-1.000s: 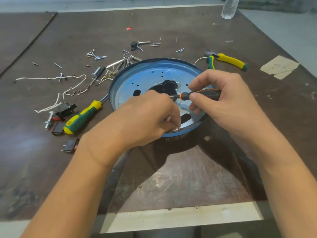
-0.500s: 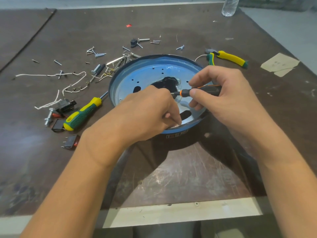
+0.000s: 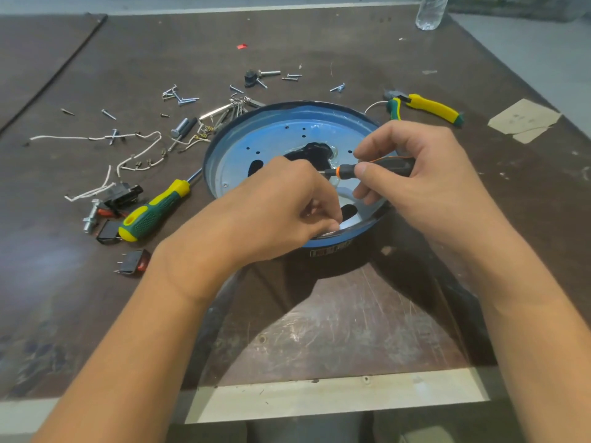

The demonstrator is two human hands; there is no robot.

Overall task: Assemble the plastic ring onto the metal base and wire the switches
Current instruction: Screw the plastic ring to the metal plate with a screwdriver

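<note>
A round blue-tinted metal base (image 3: 275,135) with a dark rim lies in the middle of the table. My right hand (image 3: 425,180) pinches a small black-and-orange screwdriver (image 3: 374,169), held level, tip pointing left toward my left hand. My left hand (image 3: 278,212) is curled over the base's near rim, fingertips pinched together; what they pinch is hidden. Black switches (image 3: 132,262) lie at the left, with white wires (image 3: 137,148) beside them. I cannot make out a separate plastic ring.
A green-and-yellow screwdriver (image 3: 153,212) lies left of the base. Several loose screws and bolts (image 3: 179,97) are scattered behind it. Yellow-handled pliers (image 3: 425,107) lie at the back right, paper scraps (image 3: 524,119) further right, a clear bottle (image 3: 430,11) at the far edge.
Both hands stay at the base; the small screwdriver has barely shifted. The view has drifted slightly.
</note>
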